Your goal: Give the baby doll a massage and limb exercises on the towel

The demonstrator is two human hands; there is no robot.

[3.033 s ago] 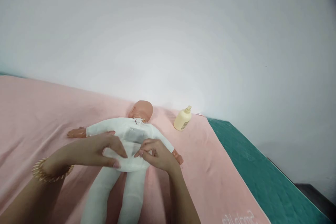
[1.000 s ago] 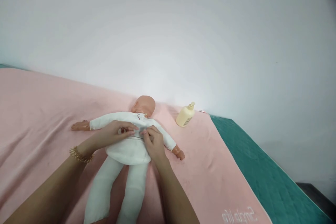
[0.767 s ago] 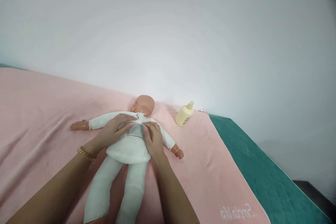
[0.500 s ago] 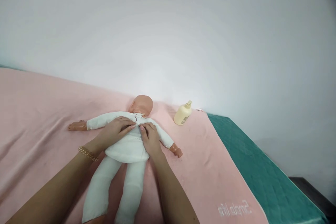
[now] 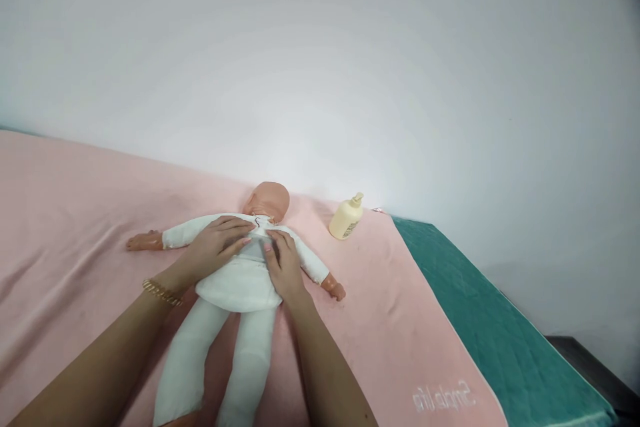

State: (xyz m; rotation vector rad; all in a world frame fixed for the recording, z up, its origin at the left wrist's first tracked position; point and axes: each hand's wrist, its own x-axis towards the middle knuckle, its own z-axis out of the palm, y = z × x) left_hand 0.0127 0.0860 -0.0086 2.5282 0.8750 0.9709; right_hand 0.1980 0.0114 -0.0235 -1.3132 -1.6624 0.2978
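Note:
A baby doll (image 5: 243,285) in a white cloth body lies on a pink towel, its head towards the wall and its arms spread wide. My left hand (image 5: 220,245), with a gold bracelet at the wrist, rests flat across the left side of the doll's upper torso, fingers stretched out. On the torso's right side lies my right hand (image 5: 285,260), its fingers extended and slightly bent. Between the hands a greyish patch of the torso and a short dark thread near the neck show. Neither hand grips anything visible.
A cream pump bottle (image 5: 346,217) stands right of the doll, near the wall. Under everything spreads the pink towel (image 5: 380,347) with mirrored lettering at its lower right. A green quilted cover (image 5: 490,320) shows along the right. A dark piece of furniture (image 5: 585,367) is at the far right.
My hands have moved slightly apart on the doll's torso, the left one outward to the left, and the fingers have spread flatter. The doll and bottle have stayed in place.

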